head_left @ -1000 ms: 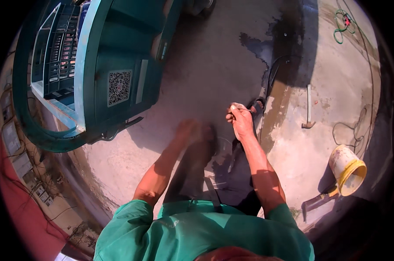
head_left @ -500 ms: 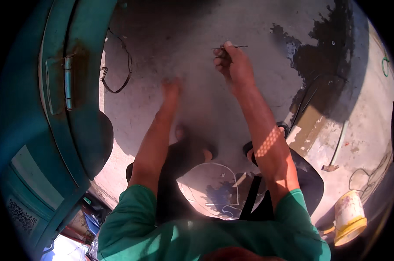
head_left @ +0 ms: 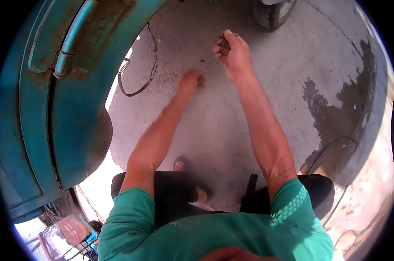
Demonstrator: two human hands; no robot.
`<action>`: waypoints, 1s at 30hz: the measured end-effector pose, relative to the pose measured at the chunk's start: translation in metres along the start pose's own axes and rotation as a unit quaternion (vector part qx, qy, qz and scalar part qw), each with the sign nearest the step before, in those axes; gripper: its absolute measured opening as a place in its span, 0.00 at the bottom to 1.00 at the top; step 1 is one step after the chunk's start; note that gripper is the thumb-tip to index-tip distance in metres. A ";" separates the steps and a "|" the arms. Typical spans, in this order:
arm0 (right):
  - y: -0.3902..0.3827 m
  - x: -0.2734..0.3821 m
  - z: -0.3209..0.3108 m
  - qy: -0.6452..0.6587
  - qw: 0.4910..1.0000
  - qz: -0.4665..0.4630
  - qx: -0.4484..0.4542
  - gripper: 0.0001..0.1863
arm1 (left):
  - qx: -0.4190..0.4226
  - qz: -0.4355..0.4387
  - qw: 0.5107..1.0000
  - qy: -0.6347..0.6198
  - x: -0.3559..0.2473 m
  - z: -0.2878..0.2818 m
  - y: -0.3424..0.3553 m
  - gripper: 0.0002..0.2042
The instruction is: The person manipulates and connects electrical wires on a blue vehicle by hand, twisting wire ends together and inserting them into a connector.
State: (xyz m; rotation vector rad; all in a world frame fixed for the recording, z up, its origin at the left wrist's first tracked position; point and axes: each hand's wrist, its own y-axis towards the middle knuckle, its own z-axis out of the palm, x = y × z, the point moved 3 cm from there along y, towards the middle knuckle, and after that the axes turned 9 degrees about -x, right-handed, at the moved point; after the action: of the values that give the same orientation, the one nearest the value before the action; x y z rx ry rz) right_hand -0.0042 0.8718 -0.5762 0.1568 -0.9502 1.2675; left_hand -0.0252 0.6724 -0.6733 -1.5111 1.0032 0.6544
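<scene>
My right hand (head_left: 234, 54) is raised over the concrete floor. Its thumb and fingers pinch a thin dark stick-like piece, perhaps wire (head_left: 230, 35), which juts out sideways at the fingertips. Lower and closer to the middle is my left hand (head_left: 191, 80), slightly blurred, with its fingers curled in. Whatever it may hold is hidden. The two hands are apart, and neither touches the floor.
A rusty teal vehicle door (head_left: 79, 117) fills the left side, with a looped dark cable (head_left: 154, 65) hanging beside it. A tyre (head_left: 275, 15) stands at the far edge. Dark wet patches (head_left: 336, 122) and a thin black hose (head_left: 323, 152) lie at right.
The view has shifted forward, bringing the tyre in and taking the bucket and hammer out. My left hand has moved right, nearer my right hand, which keeps its pinch on the thin piece.
</scene>
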 end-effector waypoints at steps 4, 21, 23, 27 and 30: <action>-0.022 -0.012 -0.006 -0.010 1.000 -0.003 0.025 0.14 | 0.120 -0.072 0.988 -0.066 -0.043 0.000 -0.063 0.11; -0.050 0.011 -0.010 -0.045 0.994 -0.078 0.060 0.11 | 0.357 -0.020 0.877 -0.321 -0.106 0.020 -0.082 0.13; -0.051 0.012 -0.007 -0.033 0.994 -0.081 0.070 0.11 | 0.372 -0.008 0.871 -0.320 -0.110 0.021 -0.083 0.13; -0.053 0.008 -0.007 -0.030 0.994 -0.080 0.064 0.10 | 0.382 -0.005 0.865 -0.326 -0.108 0.019 -0.079 0.13; -0.048 0.003 -0.008 -0.028 0.995 -0.079 0.057 0.11 | 0.368 0.003 0.872 -0.322 -0.104 0.017 -0.072 0.14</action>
State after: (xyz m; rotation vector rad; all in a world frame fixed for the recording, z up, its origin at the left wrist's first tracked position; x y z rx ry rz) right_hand 0.0411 0.8619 -0.5608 0.3514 -0.8953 1.1766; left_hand -0.0109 0.7122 -0.5527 -0.5455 0.6148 0.6173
